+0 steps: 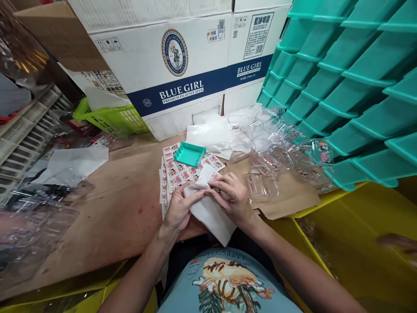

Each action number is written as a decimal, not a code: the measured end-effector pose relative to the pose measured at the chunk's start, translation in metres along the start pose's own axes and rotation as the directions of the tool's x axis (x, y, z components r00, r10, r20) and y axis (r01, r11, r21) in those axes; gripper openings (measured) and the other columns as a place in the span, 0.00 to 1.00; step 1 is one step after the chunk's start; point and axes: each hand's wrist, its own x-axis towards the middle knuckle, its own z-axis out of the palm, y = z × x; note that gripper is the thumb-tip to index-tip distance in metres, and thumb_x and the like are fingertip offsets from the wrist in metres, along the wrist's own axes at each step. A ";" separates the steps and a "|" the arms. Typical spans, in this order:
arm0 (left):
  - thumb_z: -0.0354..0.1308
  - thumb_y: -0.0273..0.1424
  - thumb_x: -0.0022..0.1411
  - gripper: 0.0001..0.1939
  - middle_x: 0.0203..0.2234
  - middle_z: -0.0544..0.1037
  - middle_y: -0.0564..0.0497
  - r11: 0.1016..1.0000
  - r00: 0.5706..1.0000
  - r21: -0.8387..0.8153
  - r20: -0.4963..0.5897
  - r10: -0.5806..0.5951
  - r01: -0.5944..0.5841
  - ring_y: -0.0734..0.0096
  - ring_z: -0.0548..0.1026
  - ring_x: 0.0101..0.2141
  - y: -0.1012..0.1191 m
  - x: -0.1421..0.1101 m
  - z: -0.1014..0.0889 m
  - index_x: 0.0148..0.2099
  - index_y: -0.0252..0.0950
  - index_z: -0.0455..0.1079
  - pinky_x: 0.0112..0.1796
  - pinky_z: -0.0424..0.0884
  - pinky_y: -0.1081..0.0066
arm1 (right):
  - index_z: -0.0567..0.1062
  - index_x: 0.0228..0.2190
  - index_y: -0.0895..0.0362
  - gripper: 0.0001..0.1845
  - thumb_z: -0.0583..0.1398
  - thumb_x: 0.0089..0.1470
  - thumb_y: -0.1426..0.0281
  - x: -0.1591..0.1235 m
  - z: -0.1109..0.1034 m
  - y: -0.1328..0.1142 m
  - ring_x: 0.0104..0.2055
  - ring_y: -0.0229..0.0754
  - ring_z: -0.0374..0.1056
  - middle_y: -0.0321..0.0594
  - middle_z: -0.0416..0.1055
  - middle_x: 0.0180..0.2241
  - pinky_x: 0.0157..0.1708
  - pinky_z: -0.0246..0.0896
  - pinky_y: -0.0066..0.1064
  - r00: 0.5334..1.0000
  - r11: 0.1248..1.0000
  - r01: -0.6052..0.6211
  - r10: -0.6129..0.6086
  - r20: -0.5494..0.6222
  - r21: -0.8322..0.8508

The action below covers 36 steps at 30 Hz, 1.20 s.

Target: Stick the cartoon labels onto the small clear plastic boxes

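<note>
Over the table's front edge, my left hand point(177, 208) grips a white paper sheet point(215, 219), its thumb pressed on top. My right hand point(235, 199) has its fingers pinched at the sheet's upper part, close to the left thumb. A small dark printed patch shows by the right fingers; I cannot make out whether it is a sticker. Just beyond the hands lies a stack of printed sticker sheets point(177, 180) with pink and black cartoon designs. A small teal plastic tray point(190, 154) rests on that stack.
Clear plastic cases point(263, 180) are heaped at the right on brown cardboard point(293, 204). Stacked teal trays point(345, 95) rise behind them. A white beer carton point(208, 56) stands at the back, beside a green basket point(114, 117). Another person's hand point(395, 241) is above a yellow bin point(358, 217).
</note>
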 end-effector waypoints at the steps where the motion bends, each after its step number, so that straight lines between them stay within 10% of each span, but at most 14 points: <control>1: 0.73 0.27 0.46 0.14 0.30 0.83 0.50 1.000 1.000 -0.010 -0.012 0.003 -0.003 0.73 0.78 0.28 -0.001 -0.001 0.000 0.36 0.33 0.77 0.33 0.73 0.76 | 0.79 0.41 0.52 0.08 0.61 0.60 0.68 -0.001 0.002 0.000 0.38 0.47 0.67 0.44 0.75 0.35 0.38 0.65 0.39 1.000 0.999 -0.025 0.026 -0.011 0.033; 11: 0.74 0.28 0.44 0.18 0.32 0.83 0.50 1.000 0.997 0.011 -0.082 -0.013 0.014 0.74 0.78 0.29 -0.010 -0.005 0.003 0.38 0.33 0.76 0.34 0.74 0.76 | 0.78 0.26 0.58 0.13 0.62 0.59 0.65 -0.004 0.004 -0.003 0.29 0.37 0.66 0.37 0.72 0.26 0.31 0.60 0.29 0.866 0.716 -0.482 0.477 0.151 0.505; 17: 0.75 0.35 0.40 0.24 0.34 0.81 0.47 0.954 0.974 0.299 -0.213 0.079 -0.012 0.66 0.78 0.31 0.013 0.006 -0.033 0.40 0.33 0.74 0.35 0.75 0.67 | 0.76 0.27 0.58 0.13 0.61 0.59 0.63 0.003 -0.017 0.017 0.28 0.38 0.66 0.37 0.72 0.25 0.29 0.60 0.29 0.831 0.708 -0.471 0.556 -0.003 0.525; 22: 0.71 0.40 0.48 0.23 0.51 0.73 0.43 0.426 0.689 0.835 -0.080 0.720 -0.349 0.52 0.69 0.54 0.032 0.010 -0.042 0.45 0.37 0.77 0.59 0.61 0.54 | 0.75 0.28 0.56 0.09 0.61 0.60 0.69 0.014 -0.036 0.022 0.34 0.40 0.66 0.37 0.72 0.28 0.38 0.60 0.33 0.883 0.913 -0.272 0.363 -0.299 0.304; 24: 0.65 0.45 0.56 0.20 0.51 0.74 0.42 0.489 0.799 0.765 0.054 0.599 -0.418 0.53 0.69 0.55 0.029 0.003 -0.021 0.45 0.37 0.79 0.61 0.58 0.54 | 0.75 0.31 0.56 0.05 0.60 0.60 0.72 0.014 -0.032 0.016 0.36 0.41 0.66 0.38 0.74 0.30 0.42 0.61 0.37 0.930 0.992 -0.105 0.123 -0.345 0.072; 27: 0.49 0.55 0.64 0.31 0.49 0.77 0.39 0.916 0.970 0.341 0.186 0.153 -0.210 0.53 0.71 0.53 0.016 -0.004 0.018 0.47 0.34 0.78 0.58 0.63 0.54 | 0.76 0.38 0.55 0.05 0.60 0.60 0.75 0.008 -0.018 0.006 0.41 0.45 0.67 0.40 0.77 0.34 0.54 0.57 0.48 0.970 0.959 0.136 -0.180 -0.163 -0.249; 32: 0.48 0.55 0.65 0.33 0.51 0.77 0.38 0.965 0.979 -0.240 0.193 -0.063 0.110 0.55 0.69 0.58 0.003 0.002 0.038 0.49 0.30 0.77 0.60 0.63 0.59 | 0.75 0.47 0.59 0.15 0.62 0.59 0.68 -0.013 -0.007 0.001 0.49 0.55 0.66 0.48 0.76 0.43 0.59 0.46 0.62 0.976 0.918 0.216 -0.196 0.095 -0.333; 36: 0.48 0.54 0.65 0.33 0.54 0.75 0.37 0.917 0.971 -0.363 0.221 -0.089 0.167 0.54 0.64 0.62 0.003 0.001 0.029 0.43 0.29 0.79 0.63 0.57 0.58 | 0.73 0.52 0.56 0.17 0.59 0.61 0.67 -0.021 -0.017 0.005 0.47 0.50 0.67 0.48 0.74 0.44 0.50 0.62 0.49 1.000 1.000 -0.024 0.024 -0.009 -0.003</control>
